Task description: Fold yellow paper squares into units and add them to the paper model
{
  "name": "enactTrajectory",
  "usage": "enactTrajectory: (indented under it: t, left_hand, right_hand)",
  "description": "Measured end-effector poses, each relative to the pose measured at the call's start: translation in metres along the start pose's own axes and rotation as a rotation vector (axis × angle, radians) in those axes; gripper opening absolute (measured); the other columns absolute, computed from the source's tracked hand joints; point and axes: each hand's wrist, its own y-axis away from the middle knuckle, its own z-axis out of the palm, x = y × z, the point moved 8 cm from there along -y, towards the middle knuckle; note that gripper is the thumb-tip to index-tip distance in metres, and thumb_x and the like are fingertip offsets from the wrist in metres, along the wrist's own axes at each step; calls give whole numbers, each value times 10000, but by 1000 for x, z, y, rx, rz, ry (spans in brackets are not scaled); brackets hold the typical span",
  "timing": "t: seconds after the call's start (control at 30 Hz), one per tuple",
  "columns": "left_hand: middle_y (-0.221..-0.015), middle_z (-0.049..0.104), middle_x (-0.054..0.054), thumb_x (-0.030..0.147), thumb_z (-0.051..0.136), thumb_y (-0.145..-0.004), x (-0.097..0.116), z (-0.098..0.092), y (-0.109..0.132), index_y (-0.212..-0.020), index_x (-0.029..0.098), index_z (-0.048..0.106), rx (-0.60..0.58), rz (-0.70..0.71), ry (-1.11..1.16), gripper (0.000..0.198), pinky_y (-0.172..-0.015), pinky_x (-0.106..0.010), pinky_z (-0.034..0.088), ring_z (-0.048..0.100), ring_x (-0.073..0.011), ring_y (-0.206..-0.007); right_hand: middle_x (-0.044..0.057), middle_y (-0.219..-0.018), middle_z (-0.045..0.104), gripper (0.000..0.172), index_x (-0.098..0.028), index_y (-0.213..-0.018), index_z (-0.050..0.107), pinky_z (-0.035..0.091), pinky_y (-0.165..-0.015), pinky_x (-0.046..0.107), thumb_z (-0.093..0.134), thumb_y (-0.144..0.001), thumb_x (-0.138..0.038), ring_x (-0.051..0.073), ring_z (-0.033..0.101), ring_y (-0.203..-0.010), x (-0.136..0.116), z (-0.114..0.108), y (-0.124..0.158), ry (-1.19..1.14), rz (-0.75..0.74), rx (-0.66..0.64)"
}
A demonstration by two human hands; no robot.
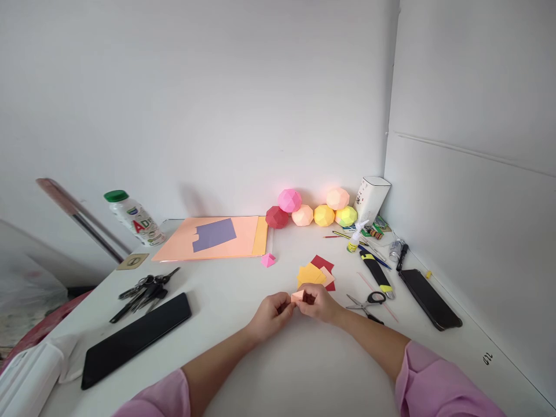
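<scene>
A small folded piece of peach paper (297, 296) is pinched between both my hands over the white table (243, 359). My left hand (270, 315) grips its left side with closed fingers. Its right side is held by my right hand (318, 302), fingers curled round it. Just behind my hands lie loose yellow, red and peach paper squares (316, 272). A small pink folded paper unit (268, 260) sits further back to the left.
Several paper balls (313, 211) line the back wall. A peach sheet stack with a purple piece (212, 237) lies back left. Scissors (367, 304), a cutter (377, 273), glue (355, 238) and a phone (430, 298) are right; keys (145, 289), a black case (134, 339) and a bottle (134, 219) left.
</scene>
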Motion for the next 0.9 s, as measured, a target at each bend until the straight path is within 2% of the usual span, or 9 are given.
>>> enactTrajectory:
  t: [0.17,0.3,0.53,0.57,0.67,0.73,0.9]
  left_hand:
    - [-571,329,48,325,438,-787,4,2,1,-568,190,334,-16,25,-50,278,-498,-227,238,276,-95,-539]
    - [-555,332,47,392,448,-788,5,1,2,-560,190,341,-26,-13,49,323,-488,-226,232,268,-91,-523]
    - [-478,406,58,412,481,-766,-2,-6,2,-566,199,341,-10,-147,294,324,-448,-213,215,285,-73,-441]
    - [-471,407,60,403,477,-769,-3,-6,2,-567,198,344,-15,-153,312,317,-447,-212,214,282,-71,-436]
    - [-460,401,62,396,452,-791,-5,-5,2,-572,191,376,-23,-147,309,309,-448,-214,221,284,-72,-430]
    - [-463,406,57,407,432,-811,-6,-4,2,-576,186,395,-22,-128,286,326,-452,-217,235,299,-76,-434]
    - [-446,406,46,517,353,-857,-9,-4,1,-555,186,401,-7,-110,235,451,-457,-227,270,335,-89,-427]
  right_hand:
    - [-49,-559,354,209,-180,-541,338,273,-469,209,517,-641,-139,81,335,-528,-5,2,1,57,-70,-4]
    - [-55,-531,354,194,-180,-538,359,259,-448,206,523,-627,-127,72,317,-493,-3,-3,0,14,-23,37]
    - [-32,-585,477,48,-183,-702,451,404,-462,218,488,-732,-172,91,469,-488,8,-8,0,-232,78,74]
    - [-23,-637,498,38,-184,-749,460,407,-464,215,492,-739,-169,86,475,-497,7,-9,1,-216,42,93]
    - [33,-885,540,225,-201,-956,490,419,-494,213,521,-741,-143,81,501,-565,-7,-10,4,-55,-153,124]
    - [65,-976,533,296,-212,-1047,505,437,-517,224,515,-761,-141,95,518,-616,-15,-4,6,63,-284,93]
    - [83,-887,573,193,-199,-999,580,485,-625,293,458,-849,-184,161,549,-754,-25,-1,9,188,-443,88]
